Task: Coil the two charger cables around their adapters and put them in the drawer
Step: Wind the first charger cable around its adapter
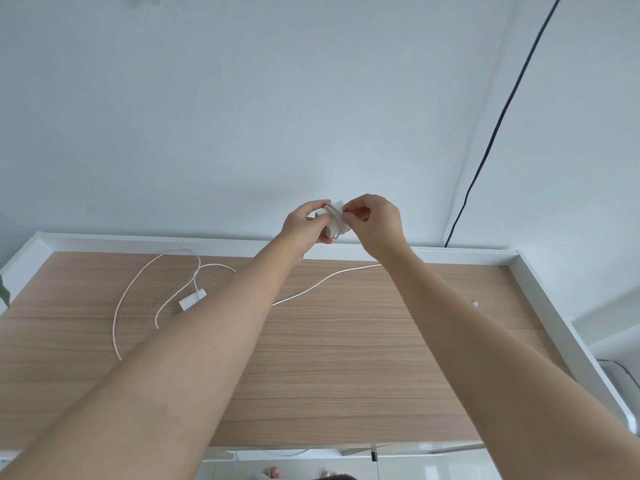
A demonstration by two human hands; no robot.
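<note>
My left hand (pixel 304 225) grips a white adapter (pixel 333 221) held up above the far edge of the wooden table (pixel 346 341). Several turns of its white cable are wound round it. My right hand (pixel 375 223) pinches the cable right beside the adapter. The loose rest of that cable (pixel 322 280) trails down onto the table behind my arms. A second white adapter (pixel 192 299) lies flat on the table at the left, its white cable (pixel 138 282) sprawled in loose loops around it. No drawer is in view.
A white raised border (pixel 540 292) frames the table's back and right sides. A black cable (pixel 498 123) runs down the wall at the right. A small white speck (pixel 474 303) lies near the right border. A green leaf (pixel 4 292) pokes in at the left.
</note>
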